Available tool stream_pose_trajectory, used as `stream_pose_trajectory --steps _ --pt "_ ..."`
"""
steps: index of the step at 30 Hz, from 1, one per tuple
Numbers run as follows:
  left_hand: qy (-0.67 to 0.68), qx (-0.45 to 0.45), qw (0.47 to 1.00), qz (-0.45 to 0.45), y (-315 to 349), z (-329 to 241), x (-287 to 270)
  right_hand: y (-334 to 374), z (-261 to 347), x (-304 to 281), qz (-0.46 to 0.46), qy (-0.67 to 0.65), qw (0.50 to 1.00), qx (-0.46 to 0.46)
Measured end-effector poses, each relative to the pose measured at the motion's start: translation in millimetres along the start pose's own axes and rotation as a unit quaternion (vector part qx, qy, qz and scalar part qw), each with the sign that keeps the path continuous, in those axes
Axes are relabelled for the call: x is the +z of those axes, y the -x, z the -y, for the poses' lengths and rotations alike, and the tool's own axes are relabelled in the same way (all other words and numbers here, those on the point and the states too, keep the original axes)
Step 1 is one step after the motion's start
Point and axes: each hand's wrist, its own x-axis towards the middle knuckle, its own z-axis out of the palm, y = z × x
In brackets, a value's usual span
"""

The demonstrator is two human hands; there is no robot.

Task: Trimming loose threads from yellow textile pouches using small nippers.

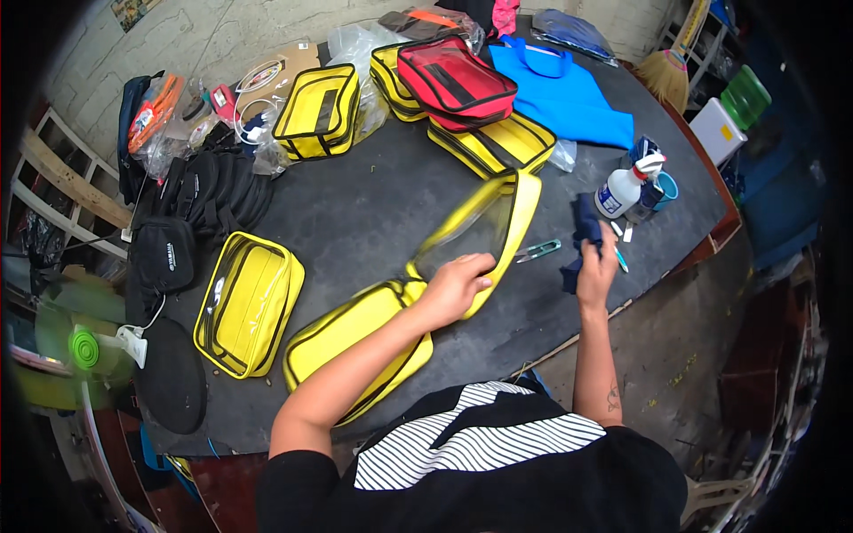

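Note:
A yellow bag (pixel 360 342) with black piping lies unzipped in front of me, its see-through lid (pixel 515 233) raised on the right. My left hand (pixel 460 286) grips the lid near its lower edge, fingers curled; part of the fingertips is hidden. Farther right, my right hand (pixel 598 266) is closed around a crumpled dark blue cloth (pixel 586 226), held beside a white spray bottle (pixel 619 191). Between the lid and the cloth lie green-handled thread snips (pixel 539 250). A second yellow bag (pixel 249 306) with a clear top rests to the left.
More yellow bags (pixel 318 111) and a red bag (pixel 458 80) stand at the far side, beside a blue tote bag (pixel 569 93). Black bags (pixel 218 191) pile up on the left, near a green fan (pixel 84 348). A blue cup (pixel 666 188) and a pen (pixel 621 259) sit right.

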Motion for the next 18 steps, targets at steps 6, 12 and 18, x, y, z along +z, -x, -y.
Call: stream_pose_trajectory --steps 6,12,18 --pt "0.56 -0.103 0.815 -0.104 41.3 -18.0 -50.9 -27.1 29.0 -9.4 -0.083 -0.037 0.994 -0.068" --pt "0.6 -0.33 0.644 -0.341 65.2 16.5 -35.5 -7.5 103.2 37.0 0.156 0.037 0.965 -0.208" --pt "0.487 -0.344 0.652 -0.468 76.4 56.3 6.2 72.8 62.2 155.7 0.606 0.148 0.754 -0.207"
